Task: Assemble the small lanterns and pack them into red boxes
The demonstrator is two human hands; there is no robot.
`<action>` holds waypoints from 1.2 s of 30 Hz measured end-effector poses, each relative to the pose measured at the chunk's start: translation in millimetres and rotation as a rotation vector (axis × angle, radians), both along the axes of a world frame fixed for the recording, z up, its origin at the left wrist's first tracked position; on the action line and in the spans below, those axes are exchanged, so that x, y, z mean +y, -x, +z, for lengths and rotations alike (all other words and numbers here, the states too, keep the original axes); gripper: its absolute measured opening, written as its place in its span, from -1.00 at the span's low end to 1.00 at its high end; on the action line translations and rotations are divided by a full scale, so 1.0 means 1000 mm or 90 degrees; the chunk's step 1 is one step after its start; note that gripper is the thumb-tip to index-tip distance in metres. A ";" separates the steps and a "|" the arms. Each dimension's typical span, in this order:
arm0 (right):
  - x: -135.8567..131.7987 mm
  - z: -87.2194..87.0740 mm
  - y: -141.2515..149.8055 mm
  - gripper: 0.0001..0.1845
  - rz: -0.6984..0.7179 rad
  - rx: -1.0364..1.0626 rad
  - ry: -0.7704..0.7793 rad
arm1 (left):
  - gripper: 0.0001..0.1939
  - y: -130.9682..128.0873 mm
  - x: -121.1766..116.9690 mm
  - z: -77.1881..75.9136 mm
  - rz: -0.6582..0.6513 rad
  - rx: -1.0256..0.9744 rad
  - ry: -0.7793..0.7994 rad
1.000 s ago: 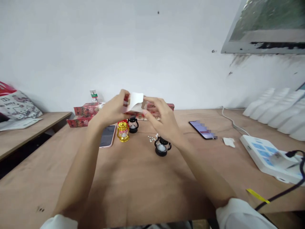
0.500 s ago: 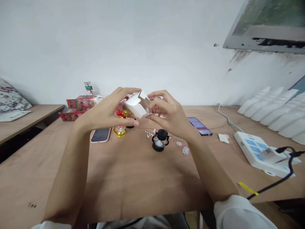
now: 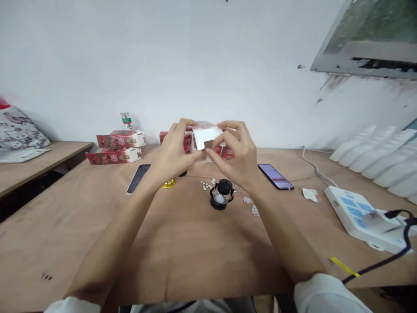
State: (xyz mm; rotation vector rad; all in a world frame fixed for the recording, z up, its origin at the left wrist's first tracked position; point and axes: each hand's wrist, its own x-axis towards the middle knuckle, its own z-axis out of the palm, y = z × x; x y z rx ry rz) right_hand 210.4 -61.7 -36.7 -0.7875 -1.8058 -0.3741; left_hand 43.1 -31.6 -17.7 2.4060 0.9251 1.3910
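A small cardboard box (image 3: 203, 134), white on its flaps, is held up above the table between my two hands. My left hand (image 3: 177, 148) grips its left side, thumb at the lower front edge. The fingers of my right hand (image 3: 233, 150) are closed on its right side and front flap. Below them a small black lantern (image 3: 222, 194) stands upright on the table, with small white round pieces (image 3: 205, 185) beside it. Behind my left wrist the gold base (image 3: 169, 184) of another item shows; the rest of it is hidden.
Red printed boxes (image 3: 114, 156) lie at the back left, near a phone (image 3: 138, 178). A second phone (image 3: 276, 177) lies right of my right hand. Further right are a white power strip (image 3: 361, 217) with a black cable and several white bottle-like shapes (image 3: 374, 152).
The box has turned, and its flaps at the open end now look folded in more. My left hand has moved right, nearer my right hand, covering most of the gold item.
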 end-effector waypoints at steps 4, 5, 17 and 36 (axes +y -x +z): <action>-0.003 0.003 -0.005 -0.86 0.029 0.042 0.047 | -0.61 0.007 -0.006 0.008 -0.067 -0.005 -0.011; -0.003 0.003 -0.006 -0.83 0.041 0.059 0.063 | -0.62 0.009 -0.008 0.010 -0.074 -0.001 -0.019; 0.007 0.000 -0.008 -0.72 -0.037 0.124 0.058 | -0.78 0.007 -0.006 0.007 -0.008 0.019 -0.069; -0.014 0.020 -0.025 -0.60 0.070 -0.077 0.065 | -0.45 -0.001 -0.007 0.004 -0.025 0.183 -0.316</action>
